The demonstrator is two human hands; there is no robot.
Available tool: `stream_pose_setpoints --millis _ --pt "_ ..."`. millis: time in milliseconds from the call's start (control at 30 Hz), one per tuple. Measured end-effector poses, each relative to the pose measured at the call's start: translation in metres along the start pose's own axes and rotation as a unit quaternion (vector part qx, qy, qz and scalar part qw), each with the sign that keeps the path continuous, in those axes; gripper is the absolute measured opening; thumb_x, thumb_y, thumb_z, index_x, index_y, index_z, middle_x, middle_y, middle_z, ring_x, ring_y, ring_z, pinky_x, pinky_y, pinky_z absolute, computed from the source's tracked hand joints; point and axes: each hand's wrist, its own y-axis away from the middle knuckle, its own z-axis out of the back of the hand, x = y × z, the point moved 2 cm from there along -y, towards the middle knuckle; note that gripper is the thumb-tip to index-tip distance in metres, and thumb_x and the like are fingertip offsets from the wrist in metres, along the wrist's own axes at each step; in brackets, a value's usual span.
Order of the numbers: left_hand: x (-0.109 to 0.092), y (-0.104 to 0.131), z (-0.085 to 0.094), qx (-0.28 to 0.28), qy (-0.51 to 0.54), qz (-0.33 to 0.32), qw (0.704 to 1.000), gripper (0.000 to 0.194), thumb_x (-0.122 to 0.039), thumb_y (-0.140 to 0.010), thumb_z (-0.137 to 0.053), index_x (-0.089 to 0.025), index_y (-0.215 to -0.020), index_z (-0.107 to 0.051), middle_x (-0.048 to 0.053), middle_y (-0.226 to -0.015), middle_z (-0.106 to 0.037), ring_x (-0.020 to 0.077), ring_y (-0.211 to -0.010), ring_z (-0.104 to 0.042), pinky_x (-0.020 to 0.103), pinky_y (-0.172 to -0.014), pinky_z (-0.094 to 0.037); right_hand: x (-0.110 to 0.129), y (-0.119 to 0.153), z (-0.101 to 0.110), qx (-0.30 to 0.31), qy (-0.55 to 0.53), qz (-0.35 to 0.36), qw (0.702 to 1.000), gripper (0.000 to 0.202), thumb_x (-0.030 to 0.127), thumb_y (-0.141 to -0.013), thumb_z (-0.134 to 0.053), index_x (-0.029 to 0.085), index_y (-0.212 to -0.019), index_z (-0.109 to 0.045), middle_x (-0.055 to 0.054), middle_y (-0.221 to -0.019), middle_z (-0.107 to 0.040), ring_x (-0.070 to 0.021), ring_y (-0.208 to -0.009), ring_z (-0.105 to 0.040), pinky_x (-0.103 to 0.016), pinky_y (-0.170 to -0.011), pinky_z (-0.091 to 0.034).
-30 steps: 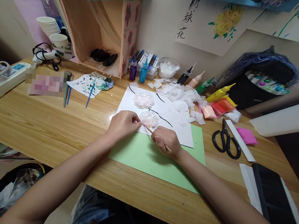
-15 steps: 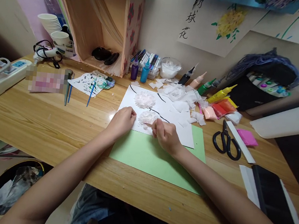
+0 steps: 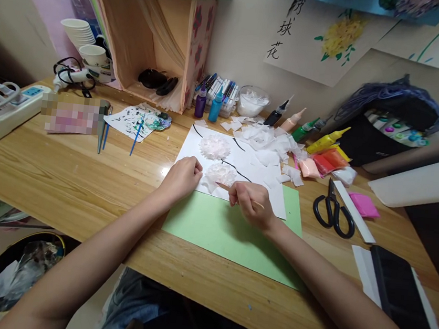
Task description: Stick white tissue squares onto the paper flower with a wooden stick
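Observation:
A white sheet [image 3: 256, 169] with thin black painted lines lies over green paper [image 3: 212, 227]. Two ruffled pinkish-white paper flowers are on it, an upper flower [image 3: 214, 147] and a lower flower [image 3: 220, 173]. My right hand [image 3: 252, 202] is closed round a thin wooden stick [image 3: 223, 186], whose tip points left at the lower flower's bottom edge. By that tip is a loose white tissue piece [image 3: 208, 185]. My left hand [image 3: 184, 177] rests at the sheet's left edge, fingers curled together; what they hold, if anything, is hidden.
Torn white tissue pieces [image 3: 264, 140] lie heaped behind the sheet, near several paint bottles [image 3: 215, 106] and a glass bowl [image 3: 253, 102]. Black-handled scissors [image 3: 333, 212] and a black case [image 3: 402, 301] are on the right. Paintbrushes [image 3: 137, 136] and a power strip [image 3: 9, 114] are leftward.
My right hand has drawn slightly right and down from the lower flower, and more of the stick shows. The tissue piece now shows at the flower's bottom edge. The camera view has shifted slightly.

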Motion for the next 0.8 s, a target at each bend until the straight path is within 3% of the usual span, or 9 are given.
stream_pose_setpoints --millis 67,267,367,467,800 --pt "0.0 0.0 0.0 -0.003 0.001 -0.001 1.0 0.011 -0.018 -0.078 -0.05 -0.016 -0.082 -0.06 0.007 -0.086 -0.066 0.0163 -0.076 -0.059 0.026 -0.066 -0.044 0.0 0.003 0.0 -0.005 0.021 0.043 0.999 0.048 0.026 -0.097 -0.025 0.019 -0.055 -0.046 0.0 -0.047 -0.05 -0.0098 -0.044 -0.046 -0.024 -0.05 -0.039" --pt "-0.002 0.0 0.003 -0.003 -0.013 0.001 1.0 0.015 -0.02 -0.081 -0.048 -0.015 -0.084 -0.061 0.008 -0.089 -0.067 0.0184 -0.081 -0.06 0.028 -0.069 -0.043 -0.004 0.001 -0.003 -0.006 0.03 0.053 0.998 0.046 0.021 -0.097 -0.025 0.02 -0.054 -0.044 0.0 -0.047 -0.05 -0.0094 -0.044 -0.046 -0.023 -0.049 -0.038" --pt "-0.004 0.002 0.007 0.012 -0.009 0.005 1.0 0.023 -0.031 -0.085 -0.046 -0.016 -0.083 -0.063 0.008 -0.089 -0.068 0.0196 -0.082 -0.06 0.029 -0.069 -0.043 -0.005 0.002 -0.004 -0.003 0.038 0.052 0.998 0.047 0.021 -0.096 -0.025 0.02 -0.053 -0.043 0.0 -0.047 -0.05 -0.0095 -0.044 -0.046 -0.023 -0.049 -0.038" --pt "-0.007 0.005 0.01 0.06 0.019 -0.013 0.998 0.028 -0.044 -0.078 -0.057 -0.018 -0.08 -0.065 0.006 -0.084 -0.07 0.0187 -0.078 -0.061 0.027 -0.063 -0.041 -0.006 0.004 -0.004 -0.005 0.042 0.044 0.998 0.046 0.021 -0.096 -0.026 0.019 -0.054 -0.044 0.0 -0.047 -0.05 -0.0096 -0.043 -0.046 -0.024 -0.049 -0.038" --pt "-0.015 0.012 0.004 0.077 -0.001 0.002 0.997 0.02 -0.033 -0.075 -0.057 -0.018 -0.072 -0.069 0.006 -0.076 -0.071 0.0175 -0.07 -0.061 0.027 -0.059 -0.039 -0.009 0.008 -0.005 -0.002 0.026 0.042 0.999 0.047 0.024 -0.097 -0.024 0.02 -0.054 -0.044 -0.001 -0.049 -0.049 -0.011 -0.046 -0.045 -0.025 -0.051 -0.037"
